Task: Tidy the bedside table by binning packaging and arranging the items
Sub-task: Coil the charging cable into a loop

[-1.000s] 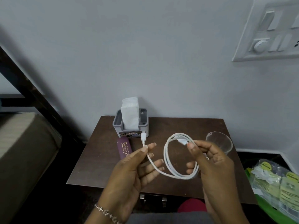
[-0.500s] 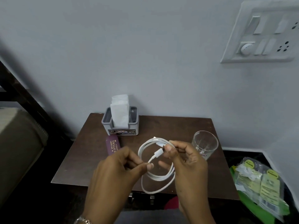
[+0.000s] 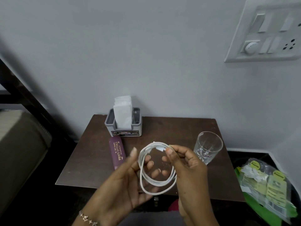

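**Coiled cable in both hands, not yet set down**

Pale wall behind, dark wooden bedside table (image 3: 171,128) below you. At its back stands a grey holder (image 3: 123,126) with white tissues, a maroon spectacle case (image 3: 117,154) lies just in front of it, and an empty glass (image 3: 207,146) stands near the right edge.

You hold the white cable (image 3: 157,168) as a loose coil above the table's front half. Your right hand (image 3: 187,170) pinches the top of the coil, thumb and forefinger closed on the strands beside a connector. Your left hand (image 3: 128,185) is open, palm up, fingers spread behind the loops, cradling rather than gripping.

The risk, as I judge it, is the coil springing apart: only one pinch keeps the loops together, so easing it before the cable rests flat would let them unwind. The glass is near your right hand, so a sideways swing could knock it over.

Blur softens your left fingertips. The second connector is hard to make out. Packaging (image 3: 267,190) lies right of the table over something green, cut off by the frame, so I cannot tell whether that is the bin.
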The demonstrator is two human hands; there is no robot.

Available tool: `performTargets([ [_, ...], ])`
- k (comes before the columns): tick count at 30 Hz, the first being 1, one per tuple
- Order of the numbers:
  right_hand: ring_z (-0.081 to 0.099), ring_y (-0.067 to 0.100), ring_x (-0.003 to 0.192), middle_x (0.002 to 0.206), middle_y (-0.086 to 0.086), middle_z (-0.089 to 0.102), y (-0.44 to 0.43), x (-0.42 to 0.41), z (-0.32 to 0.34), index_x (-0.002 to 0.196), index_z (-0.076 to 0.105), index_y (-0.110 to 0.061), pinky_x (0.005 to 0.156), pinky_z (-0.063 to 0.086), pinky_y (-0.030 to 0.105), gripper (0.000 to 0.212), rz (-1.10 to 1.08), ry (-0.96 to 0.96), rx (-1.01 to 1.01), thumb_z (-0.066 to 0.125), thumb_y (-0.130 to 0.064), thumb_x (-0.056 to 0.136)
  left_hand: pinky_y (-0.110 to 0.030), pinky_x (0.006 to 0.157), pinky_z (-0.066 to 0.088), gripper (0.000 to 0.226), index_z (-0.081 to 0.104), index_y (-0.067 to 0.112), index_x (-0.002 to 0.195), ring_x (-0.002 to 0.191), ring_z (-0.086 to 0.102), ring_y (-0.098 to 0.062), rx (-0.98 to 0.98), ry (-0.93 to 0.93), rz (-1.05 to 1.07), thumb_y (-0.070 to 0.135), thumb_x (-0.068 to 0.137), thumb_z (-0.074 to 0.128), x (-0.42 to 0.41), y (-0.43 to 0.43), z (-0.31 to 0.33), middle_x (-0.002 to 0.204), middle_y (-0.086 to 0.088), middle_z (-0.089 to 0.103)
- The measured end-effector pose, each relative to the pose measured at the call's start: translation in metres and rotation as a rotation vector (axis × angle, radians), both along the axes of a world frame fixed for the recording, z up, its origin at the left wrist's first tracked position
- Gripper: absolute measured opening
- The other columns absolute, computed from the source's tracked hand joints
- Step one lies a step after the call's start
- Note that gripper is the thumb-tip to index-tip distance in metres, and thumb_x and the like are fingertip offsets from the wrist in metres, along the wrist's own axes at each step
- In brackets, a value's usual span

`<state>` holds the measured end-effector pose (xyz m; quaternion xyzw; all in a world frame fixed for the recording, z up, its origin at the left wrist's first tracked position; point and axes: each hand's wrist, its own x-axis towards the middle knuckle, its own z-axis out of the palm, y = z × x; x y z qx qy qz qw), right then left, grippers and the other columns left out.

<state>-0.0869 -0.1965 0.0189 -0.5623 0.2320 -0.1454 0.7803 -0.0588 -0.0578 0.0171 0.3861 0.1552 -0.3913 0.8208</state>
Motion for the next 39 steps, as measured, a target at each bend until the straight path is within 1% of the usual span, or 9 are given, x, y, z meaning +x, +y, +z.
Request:
performTargets([
  [5,0.067,0.006,0.063,0.071,0.002,0.072,0.002,-0.002,0.003,0.077,0.072,-0.015,0.046,0.049,0.019,0.006,0.067,0.004,0.054,0.068,-0.012,0.081,-0.049,0.072,0.056,0.026,0.069,0.009,0.085,0.078,0.072,-0.025,-0.135,0.168,-0.012,0.028,0.068,0.073,-0.001,-0.001,0.011,0.078,-0.002,0.07],
  [10,0.065,0.007,0.057,0.075,0.003,0.072,0.0,-0.003,0.006,0.08,0.072,-0.012,0.042,0.046,0.018,0.004,0.1,-0.033,0.044,0.068,-0.011,0.081,-0.056,0.084,0.052,0.026,0.072,0.008,0.083,0.071,0.072,-0.018,-0.105,0.207,0.069,0.018,0.059,0.075,0.003,-0.002,0.01,0.07,0.0,0.07],
  [13,0.06,0.008,0.05,0.072,0.005,0.069,0.0,-0.003,0.005,0.08,0.071,-0.012,0.039,0.043,0.018,0.004,0.126,-0.032,0.027,0.068,-0.011,0.081,-0.057,0.078,0.054,0.021,0.072,0.01,0.081,0.068,0.072,-0.016,-0.06,0.197,0.127,0.016,0.061,0.073,0.007,-0.002,0.006,0.067,0.0,0.07],
  [20,0.056,0.01,0.044,0.074,0.007,0.07,-0.005,-0.005,0.002,0.081,0.071,-0.012,0.038,0.041,0.018,0.005,0.128,-0.01,0.001,0.067,-0.011,0.082,-0.041,0.059,0.06,0.017,0.061,0.012,0.08,0.051,0.067,-0.008,0.104,0.109,0.399,0.021,0.091,0.051,0.02,0.013,-0.005,0.057,0.002,0.064],
  [23,0.06,0.011,0.045,0.071,0.002,0.071,-0.006,-0.004,0.0,0.081,0.071,-0.014,0.037,0.041,0.018,0.003,0.129,0.012,-0.046,0.069,-0.011,0.081,-0.024,0.054,0.057,0.016,0.064,0.017,0.077,0.052,0.064,-0.005,0.233,-0.09,0.349,0.025,0.087,0.054,0.016,0.016,-0.002,0.06,0.004,0.062],
  [30,0.066,0.015,0.049,0.072,-0.007,0.072,0.003,-0.006,0.0,0.082,0.069,-0.016,0.037,0.044,0.019,0.005,0.103,0.022,-0.135,0.07,-0.011,0.081,-0.011,0.064,0.048,0.024,0.071,0.016,0.067,0.064,0.061,-0.003,0.675,-0.894,0.139,0.039,0.069,0.066,-0.003,0.016,0.025,0.064,-0.002,0.068],
  [33,0.068,0.018,0.051,0.073,-0.004,0.072,0.007,-0.006,0.002,0.08,0.069,-0.017,0.038,0.047,0.022,0.007,0.077,0.016,-0.141,0.07,-0.011,0.081,-0.017,0.062,0.046,0.027,0.073,0.026,0.069,0.062,0.06,-0.002,0.939,-1.033,0.085,0.052,0.061,0.075,-0.01,0.016,0.026,0.067,0.006,0.07],
  [35,0.07,0.02,0.054,0.074,0.0,0.073,0.009,-0.005,0.003,0.081,0.069,-0.016,0.04,0.05,0.024,0.006,0.077,0.014,-0.126,0.069,-0.01,0.082,-0.011,0.059,0.045,0.022,0.071,0.033,0.068,0.071,0.062,-0.001,1.079,-1.135,0.148,0.052,0.06,0.073,-0.011,0.014,0.02,0.077,0.015,0.068],
  [39,0.07,0.019,0.056,0.076,0.003,0.074,0.012,-0.006,0.003,0.082,0.069,-0.016,0.041,0.05,0.024,0.007,0.103,0.006,-0.083,0.066,-0.01,0.084,-0.008,0.067,0.048,0.026,0.065,0.032,0.064,0.099,0.056,0.002,1.03,-1.032,0.348,0.052,0.049,0.073,-0.006,0.01,0.002,0.102,0.022,0.048],
])
